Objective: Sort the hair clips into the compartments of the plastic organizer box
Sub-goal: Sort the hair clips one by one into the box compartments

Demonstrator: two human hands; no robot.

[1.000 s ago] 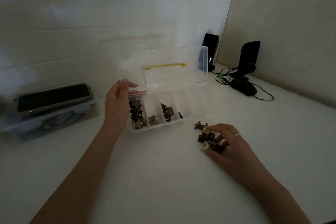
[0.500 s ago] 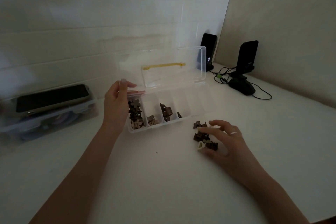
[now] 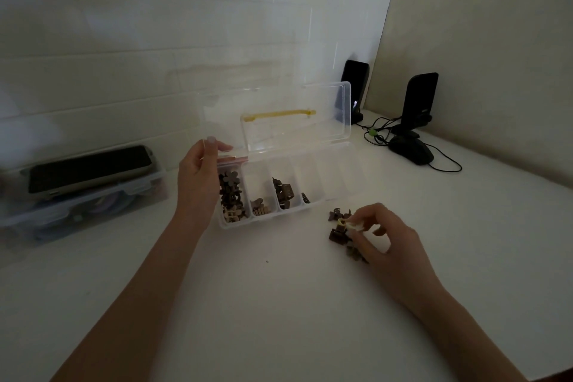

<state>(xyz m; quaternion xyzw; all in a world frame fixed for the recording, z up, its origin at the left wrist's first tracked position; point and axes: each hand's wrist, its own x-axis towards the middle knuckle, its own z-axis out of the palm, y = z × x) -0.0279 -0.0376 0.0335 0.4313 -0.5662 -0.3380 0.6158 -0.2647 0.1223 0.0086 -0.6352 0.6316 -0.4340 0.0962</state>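
A clear plastic organizer box [image 3: 338,192] stands open on the white table, its lid with a yellow handle [image 3: 279,115] raised behind. Brown and beige hair clips fill its left compartments [image 3: 231,195]; the right ones look empty. My left hand [image 3: 198,177] grips the box's left end, thumb on the lid's corner. A small pile of loose brown clips [image 3: 338,231] lies in front of the box's right half. My right hand [image 3: 384,239] is over that pile and pinches a pale cream clip [image 3: 348,224] between thumb and fingertips.
At the left stands a second clear box [image 3: 77,211] with a dark phone-like device [image 3: 90,167] on top. Two black stands [image 3: 418,102], a black mouse [image 3: 410,149] and cables sit in the back right corner. Walls close in behind and right.
My right hand has drawn its fingers together and picked the cream clip up off the pile, which it was only touching before. The left hand has kept its hold on the box.
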